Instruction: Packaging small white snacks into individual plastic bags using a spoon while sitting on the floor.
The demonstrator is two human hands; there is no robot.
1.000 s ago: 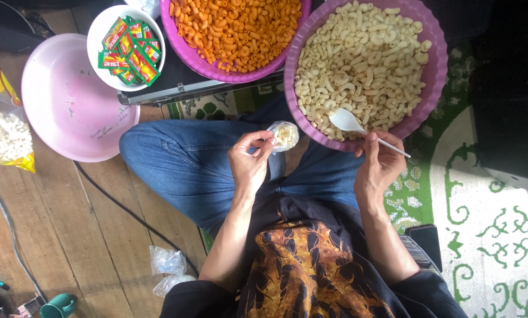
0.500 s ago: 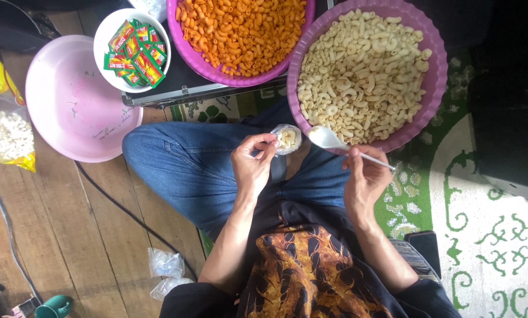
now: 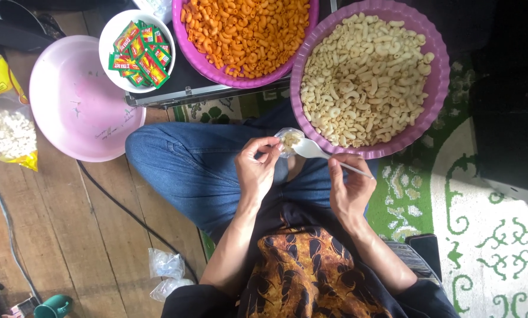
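1. Two hands work over the lap: the left hand pinches a small clear bag open at its mouth, and the right hand is closed on the handle of a white spoon, its bowl tipped at the bag's opening.
2. Spilling looks the likeliest slip: the bag's mouth is narrow and soft, so if the pinch slackens or the spoon tilts wide, pieces could drop onto the jeans or the floor.
3. Overfilling could also make the thin film sag and fold shut, I judge.
4. Bag: tiny, transparent, crumpled, with a few pale macaroni pieces inside; it sits just beside the near rim of the purple basin of pale macaroni, above the knees.
5. Nearby, at the far edge: a second basin of orange macaroni, a white bowl of green-red sachets, and an empty pink basin to the left.
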